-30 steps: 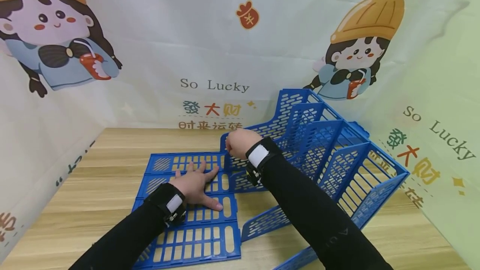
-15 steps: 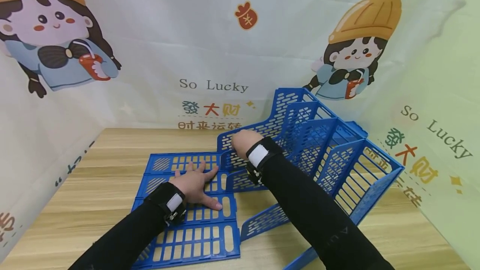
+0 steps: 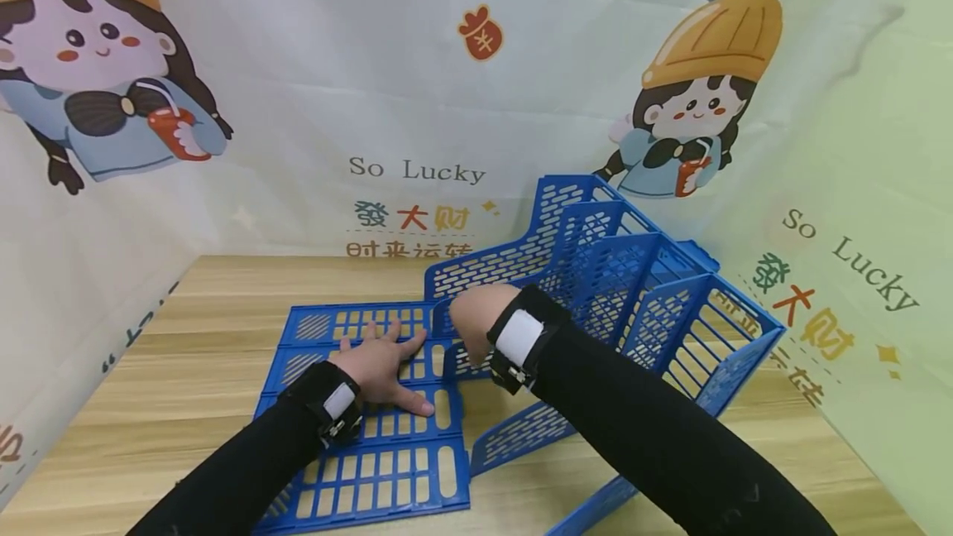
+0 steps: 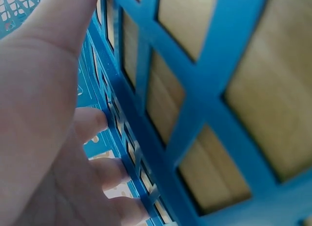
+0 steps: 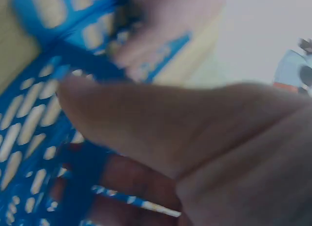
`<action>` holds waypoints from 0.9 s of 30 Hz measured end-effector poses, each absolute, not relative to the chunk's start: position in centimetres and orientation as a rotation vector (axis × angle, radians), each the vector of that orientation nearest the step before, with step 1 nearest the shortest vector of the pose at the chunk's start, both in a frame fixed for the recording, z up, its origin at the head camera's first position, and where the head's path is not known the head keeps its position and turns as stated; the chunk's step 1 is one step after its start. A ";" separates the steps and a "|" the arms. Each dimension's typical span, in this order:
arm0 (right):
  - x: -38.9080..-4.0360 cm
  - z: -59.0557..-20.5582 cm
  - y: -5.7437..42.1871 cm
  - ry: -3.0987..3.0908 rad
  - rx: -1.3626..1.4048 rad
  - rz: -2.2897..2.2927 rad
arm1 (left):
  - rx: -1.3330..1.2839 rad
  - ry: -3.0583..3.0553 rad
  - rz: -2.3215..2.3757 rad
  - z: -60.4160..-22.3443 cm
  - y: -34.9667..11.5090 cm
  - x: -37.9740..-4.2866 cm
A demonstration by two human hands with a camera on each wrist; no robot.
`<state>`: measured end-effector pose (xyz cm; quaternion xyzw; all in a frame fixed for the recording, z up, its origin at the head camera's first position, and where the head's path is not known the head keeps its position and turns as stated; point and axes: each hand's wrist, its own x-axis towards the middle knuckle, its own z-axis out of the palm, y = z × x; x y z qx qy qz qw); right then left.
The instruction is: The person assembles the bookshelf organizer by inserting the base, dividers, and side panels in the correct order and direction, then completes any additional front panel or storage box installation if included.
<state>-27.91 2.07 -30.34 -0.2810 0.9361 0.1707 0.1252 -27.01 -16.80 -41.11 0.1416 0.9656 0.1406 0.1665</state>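
A blue plastic file rack (image 3: pixel 621 251) with upright perforated dividers stands right of centre in the head view. Joined along its left side lies a flat blue lattice panel (image 3: pixel 372 443) on the table. My left hand (image 3: pixel 380 370) rests on this panel with spread fingers; the left wrist view shows its fingertips against the lattice. My right hand (image 3: pixel 480 317) pinches the left end of a divider (image 5: pixel 87 182). In the right wrist view its thumb lies on one side and its fingers are behind, partly hidden by the plastic.
The rack's far side panel (image 3: pixel 484 267) stands near the back cloth (image 3: pixel 298 106), which is printed with cartoon figures and lettering. Closer to me another divider (image 3: pixel 521 437) and a blue edge (image 3: pixel 588 511) stick out over the wooden table (image 3: pixel 149 370).
My right hand has come from the far side panel toward me, onto a nearer divider. The rack has shifted slightly left. My left hand stays on the flat panel.
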 end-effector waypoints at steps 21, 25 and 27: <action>-27.0 -32.2 2.2 2.837 -0.970 0.569 | 0.412 2.758 0.397 -41.9 -16.8 -27.8; -26.9 -31.9 2.6 2.810 -0.968 0.477 | 0.413 2.759 0.407 -42.3 -16.9 -28.0; -26.7 -31.6 2.7 2.818 -0.962 0.425 | 0.415 2.761 0.417 -42.4 -16.9 -28.0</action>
